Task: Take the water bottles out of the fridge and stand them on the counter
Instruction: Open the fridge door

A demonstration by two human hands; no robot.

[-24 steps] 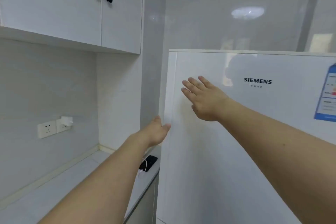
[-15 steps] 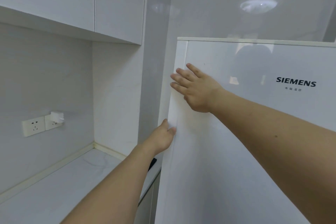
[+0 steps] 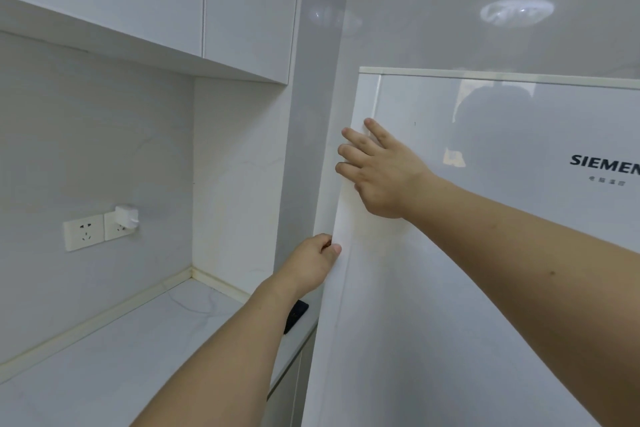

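Note:
A white fridge door (image 3: 450, 288) marked SIEMENS fills the right half of the view and looks closed. My right hand (image 3: 381, 173) lies on the door near its left edge, and its fingertips reach that edge. Lower down, my left hand (image 3: 311, 265) grips the same left edge (image 3: 341, 218), fingers curled behind it and thumb on the front. The pale marble counter (image 3: 121, 357) lies at the lower left. No water bottle is in view; the fridge's inside is hidden.
A black phone (image 3: 296, 315) lies on the counter beside the fridge, partly behind my left arm. Wall sockets (image 3: 83, 231) with a white plug (image 3: 126, 217) sit on the left wall. White upper cabinets (image 3: 173, 0) with black knobs hang above the counter.
My right hand slid left until its fingers reached the door's edge. My left hand rose to that edge and took hold of it. The view turned left.

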